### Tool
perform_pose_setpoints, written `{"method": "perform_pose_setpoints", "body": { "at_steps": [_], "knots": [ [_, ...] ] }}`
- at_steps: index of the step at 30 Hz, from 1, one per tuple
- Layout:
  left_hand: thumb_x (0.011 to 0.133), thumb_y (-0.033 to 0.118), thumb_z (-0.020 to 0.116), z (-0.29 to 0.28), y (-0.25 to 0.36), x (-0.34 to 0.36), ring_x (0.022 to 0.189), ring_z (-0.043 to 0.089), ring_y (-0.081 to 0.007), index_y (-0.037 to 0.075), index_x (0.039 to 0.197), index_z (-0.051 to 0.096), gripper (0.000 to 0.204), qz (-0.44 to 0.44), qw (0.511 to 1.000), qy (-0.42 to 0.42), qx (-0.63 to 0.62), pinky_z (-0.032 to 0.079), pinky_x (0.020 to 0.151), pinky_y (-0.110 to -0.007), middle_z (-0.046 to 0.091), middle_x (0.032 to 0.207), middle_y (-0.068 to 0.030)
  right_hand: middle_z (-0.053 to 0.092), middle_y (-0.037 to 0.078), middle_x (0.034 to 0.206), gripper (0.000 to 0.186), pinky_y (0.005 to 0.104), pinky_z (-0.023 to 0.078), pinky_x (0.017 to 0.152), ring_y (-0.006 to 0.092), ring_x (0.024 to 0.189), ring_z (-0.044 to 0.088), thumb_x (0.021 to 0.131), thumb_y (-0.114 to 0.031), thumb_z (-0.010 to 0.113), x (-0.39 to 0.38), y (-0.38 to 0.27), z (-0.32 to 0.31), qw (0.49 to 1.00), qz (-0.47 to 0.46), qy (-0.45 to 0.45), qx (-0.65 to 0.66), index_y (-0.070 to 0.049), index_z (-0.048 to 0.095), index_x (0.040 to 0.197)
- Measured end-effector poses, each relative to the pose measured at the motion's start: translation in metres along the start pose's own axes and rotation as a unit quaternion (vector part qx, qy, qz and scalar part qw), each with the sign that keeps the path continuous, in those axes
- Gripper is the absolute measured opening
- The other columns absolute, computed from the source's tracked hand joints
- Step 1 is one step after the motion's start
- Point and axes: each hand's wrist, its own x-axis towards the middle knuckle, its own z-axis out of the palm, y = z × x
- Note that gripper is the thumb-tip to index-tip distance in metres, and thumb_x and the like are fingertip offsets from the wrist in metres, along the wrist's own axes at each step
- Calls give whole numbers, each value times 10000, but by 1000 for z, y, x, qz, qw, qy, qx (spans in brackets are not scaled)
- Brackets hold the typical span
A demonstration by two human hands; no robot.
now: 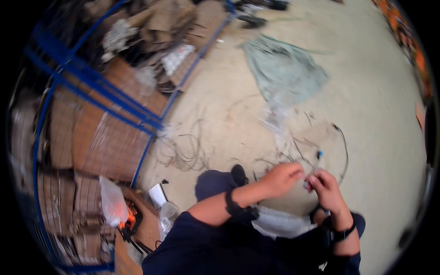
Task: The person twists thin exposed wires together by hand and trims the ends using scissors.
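Note:
My left hand [285, 175] is closed, its fingertips pinched at something too small and blurred to name. Just to its right, my right hand [323, 185] has curled fingers around a small object I cannot make out. Beyond both hands, a small blue-tipped item [320, 154] and a dark looped cable [345, 153] lie on the pale floor [376, 137]. A whitish sheet or sack [279, 224] is below my hands, between my legs.
Blue wire cages [147, 151] of folded cardboard [103, 137] stand left. A pale green sack [284, 68], clear plastic [275, 117] and scattered wires [192, 151] lie ahead. Lower left are a plastic bag [112, 199] and an orange-black tool [132, 217]. Orange equipment [403, 39] lines the upper right.

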Motion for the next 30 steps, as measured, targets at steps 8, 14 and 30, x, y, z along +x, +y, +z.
{"method": "perform_pose_setpoints", "body": {
  "at_steps": [8, 14, 30],
  "knots": [
    [929, 127, 557, -23, -3, 5, 752, 500, -69, 18, 931, 620, 126, -91, 990, 103, -4, 421, 695, -225, 577, 783, 9, 345, -56, 634, 115, 218, 197, 444, 49, 508, 238, 967, -165, 499, -4, -33, -10, 935, 118, -81, 325, -60, 538, 940],
    [918, 128, 556, -46, -19, 16, 779, 568, -176, 22, 968, 628, 137, 48, 935, 280, 214, 451, 746, -269, 607, 812, -50, 355, -50, 633, 135, 217, 200, 444, 41, 508, 245, 970, -164, 492, -10, -32, -16, 933, 24, -97, 346, -40, 541, 945],
    [863, 163, 631, 17, 6, 4, 571, 508, -257, 23, 861, 570, 152, 170, 965, 63, 186, 421, 497, -312, 531, 724, -92, 582, 114, 771, 53, 311, 457, 602, 265, 672, 572, 872, -14, 575, -2, -22, 10, 950, -204, 61, -226, -12, 587, 924]
  ]
}}
